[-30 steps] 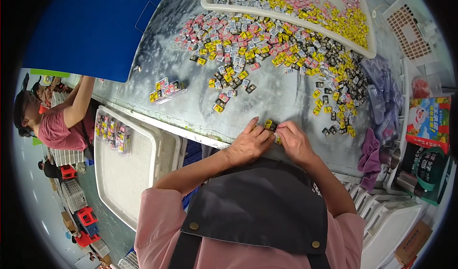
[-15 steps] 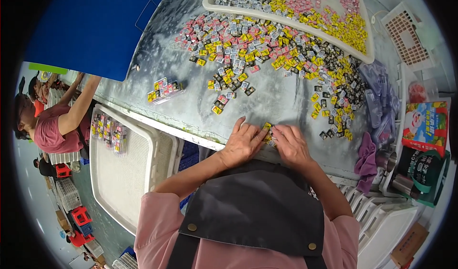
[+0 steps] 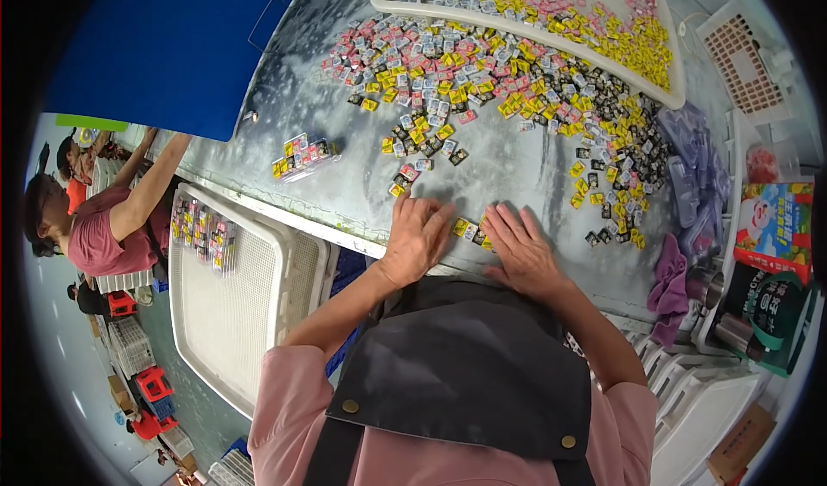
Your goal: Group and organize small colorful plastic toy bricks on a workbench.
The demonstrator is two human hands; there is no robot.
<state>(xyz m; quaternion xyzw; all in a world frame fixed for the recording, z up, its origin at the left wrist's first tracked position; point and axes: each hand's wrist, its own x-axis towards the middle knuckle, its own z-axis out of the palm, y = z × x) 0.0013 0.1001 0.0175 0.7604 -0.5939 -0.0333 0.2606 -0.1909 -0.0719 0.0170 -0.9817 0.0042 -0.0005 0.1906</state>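
My left hand (image 3: pixel 417 238) rests low over the table's near side, fingers apart. Its index fingertip reaches a small cluster of wrapped packets (image 3: pixel 403 180), yellow, pink and black. Between my two hands lies a short row of small packets (image 3: pixel 473 233), yellow at its left end. My right hand (image 3: pixel 522 252) lies with fingers stretched out beside that row, its fingertips against the row's right end and partly hiding it. Farther off, loose packets (image 3: pixel 431 64) in pink, yellow, white and black spread across the grey table (image 3: pixel 504 163).
A white tray (image 3: pixel 517 28) of sorted packets stands at the back. Clear plastic cases (image 3: pixel 685 171) and a purple cloth (image 3: pixel 668 288) lie at the right. A filled clear case (image 3: pixel 303 158) sits left. Beside a blue board (image 3: pixel 164 46), another person (image 3: pixel 116 227) works.
My left hand has moved left, away from the row, toward the small cluster. My right hand has flattened out, and more of the row shows between my hands.
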